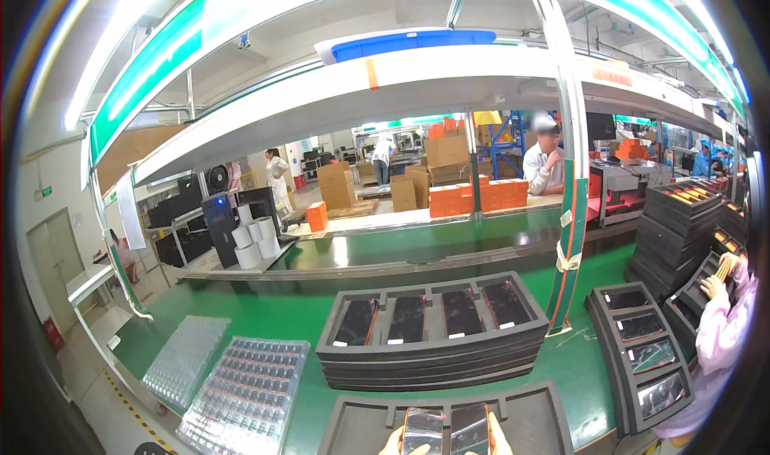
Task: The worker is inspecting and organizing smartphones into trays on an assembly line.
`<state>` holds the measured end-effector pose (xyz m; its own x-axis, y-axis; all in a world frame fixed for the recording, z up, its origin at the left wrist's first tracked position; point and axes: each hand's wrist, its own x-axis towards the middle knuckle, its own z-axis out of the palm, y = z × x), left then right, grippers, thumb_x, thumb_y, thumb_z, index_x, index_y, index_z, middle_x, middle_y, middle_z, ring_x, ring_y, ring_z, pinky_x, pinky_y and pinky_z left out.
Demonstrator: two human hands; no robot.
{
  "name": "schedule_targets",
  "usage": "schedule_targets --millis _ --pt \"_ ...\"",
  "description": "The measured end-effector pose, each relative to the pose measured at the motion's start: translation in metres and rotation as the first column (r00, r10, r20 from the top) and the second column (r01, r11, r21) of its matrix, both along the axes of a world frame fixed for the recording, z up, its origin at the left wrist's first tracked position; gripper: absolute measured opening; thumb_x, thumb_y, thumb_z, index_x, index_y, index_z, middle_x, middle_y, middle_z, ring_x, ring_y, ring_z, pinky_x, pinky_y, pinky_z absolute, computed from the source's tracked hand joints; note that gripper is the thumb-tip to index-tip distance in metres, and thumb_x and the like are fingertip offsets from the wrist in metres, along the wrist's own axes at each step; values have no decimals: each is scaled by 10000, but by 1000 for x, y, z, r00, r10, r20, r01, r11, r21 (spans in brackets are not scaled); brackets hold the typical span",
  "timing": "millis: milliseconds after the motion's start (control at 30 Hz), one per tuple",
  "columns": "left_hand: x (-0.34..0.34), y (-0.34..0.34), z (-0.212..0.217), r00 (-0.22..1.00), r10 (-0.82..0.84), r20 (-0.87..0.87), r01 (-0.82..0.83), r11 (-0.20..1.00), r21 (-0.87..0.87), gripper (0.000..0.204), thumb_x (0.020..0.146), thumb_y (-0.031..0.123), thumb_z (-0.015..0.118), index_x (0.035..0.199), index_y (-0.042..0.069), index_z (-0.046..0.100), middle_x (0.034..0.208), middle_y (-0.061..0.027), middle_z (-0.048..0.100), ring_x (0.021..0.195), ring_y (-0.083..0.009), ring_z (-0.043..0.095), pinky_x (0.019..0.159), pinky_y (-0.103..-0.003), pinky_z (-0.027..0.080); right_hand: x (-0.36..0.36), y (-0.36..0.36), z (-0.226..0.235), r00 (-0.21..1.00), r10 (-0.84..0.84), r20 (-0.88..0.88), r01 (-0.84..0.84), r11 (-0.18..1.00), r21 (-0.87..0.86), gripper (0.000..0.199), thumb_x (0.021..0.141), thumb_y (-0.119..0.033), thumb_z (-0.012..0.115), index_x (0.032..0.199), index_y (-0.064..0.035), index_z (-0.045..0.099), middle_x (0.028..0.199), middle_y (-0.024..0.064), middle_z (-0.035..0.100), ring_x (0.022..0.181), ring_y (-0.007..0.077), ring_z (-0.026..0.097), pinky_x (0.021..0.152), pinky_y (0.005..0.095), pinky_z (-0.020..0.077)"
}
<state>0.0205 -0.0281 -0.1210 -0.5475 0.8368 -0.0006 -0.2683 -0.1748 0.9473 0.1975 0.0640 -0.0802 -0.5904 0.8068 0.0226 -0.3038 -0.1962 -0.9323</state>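
Note:
At the lower edge my left hand is closed around a smartphone with a dark glossy screen. Beside it my right hand grips a second smartphone. The two phones are side by side, screens up, over a black foam tray. Just beyond stands a stack of black foam trays; several phones lie face up in the slots of its top tray, among them a dark phone.
Left on the green bench lie a clear blister tray filled with small parts and another clear tray. At right, foam trays with phones stand by a co-worker in a pink sleeve. A post rises behind the stack.

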Motion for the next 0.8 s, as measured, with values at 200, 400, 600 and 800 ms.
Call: schedule_targets --millis 200,400,600,800 --pt "7 0 10 987 161 -20 -159 985 73 491 939 0 623 1392 -35 437 1315 -113 573 1205 -194 549 1042 -310 434 -1 10 -6 973 -35 -227 42 999 26 883 752 185 606 1544 21 252 1562 152 356 1412 238 385 1150 335 325" --pt "28 11 46 976 214 -39 -206 967 147 478 961 25 616 1402 -15 436 1342 -103 561 1240 -196 529 1061 -318 415 -1 -8 44 946 18 -323 -22 1000 -10 851 784 94 679 1533 26 281 1548 156 370 1411 244 382 1160 342 304" --pt "53 18 61 989 114 90 -120 991 63 399 1048 150 506 1409 -6 439 1271 -84 599 1182 -160 551 986 -286 459 -12 -22 30 989 -75 -127 100 975 199 816 829 -13 651 1540 24 253 1578 170 308 1433 277 332 1179 351 248" --pt "56 32 47 932 104 -347 -69 991 114 416 1018 127 534 1400 -10 441 1303 -131 583 1198 -198 563 995 -326 464 -35 36 -70 972 -232 -40 234 934 269 601 953 -341 552 1455 -84 345 1514 122 369 1304 288 439 1002 458 372"
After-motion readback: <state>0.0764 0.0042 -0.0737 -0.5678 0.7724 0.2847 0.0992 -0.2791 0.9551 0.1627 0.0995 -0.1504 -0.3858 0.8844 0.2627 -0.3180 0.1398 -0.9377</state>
